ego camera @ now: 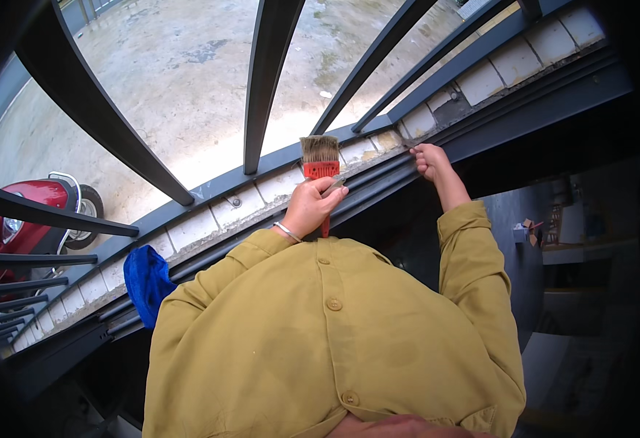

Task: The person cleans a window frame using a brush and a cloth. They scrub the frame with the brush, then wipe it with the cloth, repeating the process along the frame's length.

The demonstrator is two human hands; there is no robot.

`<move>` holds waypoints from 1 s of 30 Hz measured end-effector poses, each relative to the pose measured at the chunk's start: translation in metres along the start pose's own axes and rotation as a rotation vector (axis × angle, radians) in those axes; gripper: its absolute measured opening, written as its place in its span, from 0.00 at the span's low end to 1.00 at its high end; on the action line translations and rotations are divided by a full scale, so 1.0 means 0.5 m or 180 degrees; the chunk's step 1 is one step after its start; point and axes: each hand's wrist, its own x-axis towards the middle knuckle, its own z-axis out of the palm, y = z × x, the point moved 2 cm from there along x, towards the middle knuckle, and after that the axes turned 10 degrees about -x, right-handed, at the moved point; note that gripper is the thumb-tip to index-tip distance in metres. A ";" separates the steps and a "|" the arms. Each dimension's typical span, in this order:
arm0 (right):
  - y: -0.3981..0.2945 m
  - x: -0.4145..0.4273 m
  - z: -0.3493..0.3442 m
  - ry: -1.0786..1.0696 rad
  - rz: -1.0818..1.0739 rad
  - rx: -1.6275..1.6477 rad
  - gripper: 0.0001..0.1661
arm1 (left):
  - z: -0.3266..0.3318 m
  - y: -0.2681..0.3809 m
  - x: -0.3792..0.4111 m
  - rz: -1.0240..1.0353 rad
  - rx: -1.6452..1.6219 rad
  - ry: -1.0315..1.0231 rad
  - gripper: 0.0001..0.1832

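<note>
My left hand (310,207), with a bracelet at the wrist, grips a wide red-handled bristle brush (320,159) in front of my chest. Its bristles point away from me, over the tiled sill (238,205). A small grey metal piece (333,186) shows by the thumb of the same hand; its kind is unclear. Farther right, my right hand (430,161) is closed around a thin dark tool (409,144), mostly hidden by the fingers. The tool's tip is at the rough edge between the tiles and the dark window track (377,186).
Dark metal bars (273,82) rise from a rail beyond the tiles. A blue cloth (147,284) drapes over the track at left. Outside, a red motorbike (30,219) stands on a concrete yard (188,71). A small open box (525,232) is in the dim room at right.
</note>
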 end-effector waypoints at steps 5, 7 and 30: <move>0.001 0.004 0.000 -0.0076 -0.0056 0.0176 0.08 | 0.002 0.001 0.000 0.0105 -0.0073 0.0032 0.14; 0.001 0.002 0.006 -0.0051 -0.0040 0.0149 0.08 | 0.001 -0.001 0.001 0.0102 -0.0066 0.0030 0.14; -0.014 0.008 0.034 -0.0227 -0.0010 0.0677 0.08 | 0.002 0.013 -0.002 0.0111 -0.0150 0.0072 0.15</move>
